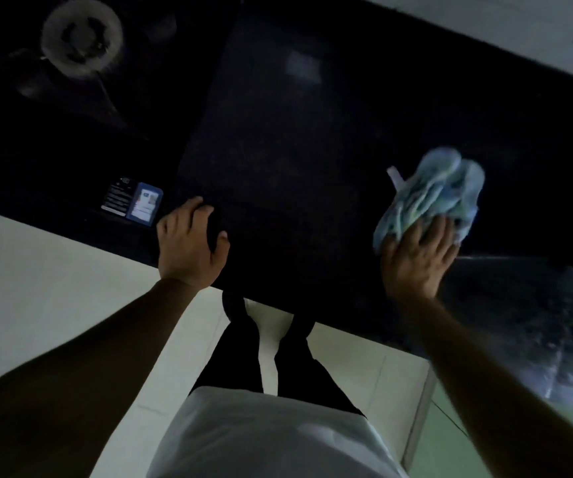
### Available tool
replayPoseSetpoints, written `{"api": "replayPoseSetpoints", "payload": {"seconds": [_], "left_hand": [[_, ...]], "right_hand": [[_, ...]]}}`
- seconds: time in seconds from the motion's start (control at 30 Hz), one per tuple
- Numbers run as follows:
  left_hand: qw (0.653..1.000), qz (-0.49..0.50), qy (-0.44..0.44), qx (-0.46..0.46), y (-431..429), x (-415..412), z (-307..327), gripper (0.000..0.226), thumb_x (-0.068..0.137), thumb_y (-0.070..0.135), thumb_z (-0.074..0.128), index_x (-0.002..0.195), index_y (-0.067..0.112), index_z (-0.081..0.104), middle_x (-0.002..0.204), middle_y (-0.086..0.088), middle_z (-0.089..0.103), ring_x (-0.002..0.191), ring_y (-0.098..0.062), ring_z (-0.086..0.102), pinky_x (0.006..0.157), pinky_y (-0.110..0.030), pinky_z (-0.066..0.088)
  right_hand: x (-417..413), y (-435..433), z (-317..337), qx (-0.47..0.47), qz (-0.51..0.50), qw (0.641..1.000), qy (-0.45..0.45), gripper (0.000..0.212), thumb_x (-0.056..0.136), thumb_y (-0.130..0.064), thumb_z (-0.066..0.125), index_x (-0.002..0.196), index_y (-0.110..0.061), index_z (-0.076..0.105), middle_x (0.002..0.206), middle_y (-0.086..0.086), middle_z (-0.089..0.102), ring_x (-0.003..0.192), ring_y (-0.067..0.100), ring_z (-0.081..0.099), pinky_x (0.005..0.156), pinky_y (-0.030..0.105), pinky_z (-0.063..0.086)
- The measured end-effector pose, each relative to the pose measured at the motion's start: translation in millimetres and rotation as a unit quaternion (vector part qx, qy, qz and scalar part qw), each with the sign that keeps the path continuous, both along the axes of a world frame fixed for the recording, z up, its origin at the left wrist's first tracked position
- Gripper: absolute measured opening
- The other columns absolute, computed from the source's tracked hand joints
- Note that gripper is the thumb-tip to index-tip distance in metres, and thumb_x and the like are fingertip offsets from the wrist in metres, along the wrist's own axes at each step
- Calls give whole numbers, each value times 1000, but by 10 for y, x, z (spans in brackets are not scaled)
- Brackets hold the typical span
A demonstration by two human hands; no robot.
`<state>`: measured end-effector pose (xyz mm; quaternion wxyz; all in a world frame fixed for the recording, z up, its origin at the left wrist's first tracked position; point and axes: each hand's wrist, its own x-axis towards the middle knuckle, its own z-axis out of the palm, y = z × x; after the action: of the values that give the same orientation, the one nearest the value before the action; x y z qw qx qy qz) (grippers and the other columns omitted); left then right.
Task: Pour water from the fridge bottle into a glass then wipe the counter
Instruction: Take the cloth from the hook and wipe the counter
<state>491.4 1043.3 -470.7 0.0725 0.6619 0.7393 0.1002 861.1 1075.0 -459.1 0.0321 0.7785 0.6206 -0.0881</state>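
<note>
Black polished stone counter (312, 132) runs under both hands. Her right hand (416, 260) lies flat, fingers spread, pressing a crumpled pale blue cloth (433, 194) onto the surface near the front edge. Left hand (188, 243) rests on the counter edge, loosely curled, holding nothing, just beside a small blue card (145, 207). A round gas burner (81, 37) sits far left.

Counter (312, 115) dark glossy stone, speckled; rag (430, 198) soft blue cloth, crumpled.
</note>
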Motion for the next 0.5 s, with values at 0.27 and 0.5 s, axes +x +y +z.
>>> {"api": "replayPoseSetpoints", "payload": {"seconds": [0.27, 0.5], "left_hand": [[1000, -12, -12, 8, -3, -24, -52, 52, 83, 41, 53, 124, 8, 52, 137, -21, 55, 117, -40, 53, 97, -51, 38], [993, 48, -98, -41, 55, 77, 257, 50, 87, 36, 48, 131, 12, 57, 134, -15, 61, 118, -39, 56, 102, -50, 38]], "right_hand": [[-1750, -654, 251, -99, 290, 952, 22, 70, 85, -52, 53, 144, -15, 43, 156, 29, 26, 141, 48, 27, 104, 64, 31], [-1778, -188, 658, -135, 270, 940, 159, 72, 93, -48, 56, 149, -14, 26, 138, 17, 49, 118, 36, 54, 90, 43, 50]]}}
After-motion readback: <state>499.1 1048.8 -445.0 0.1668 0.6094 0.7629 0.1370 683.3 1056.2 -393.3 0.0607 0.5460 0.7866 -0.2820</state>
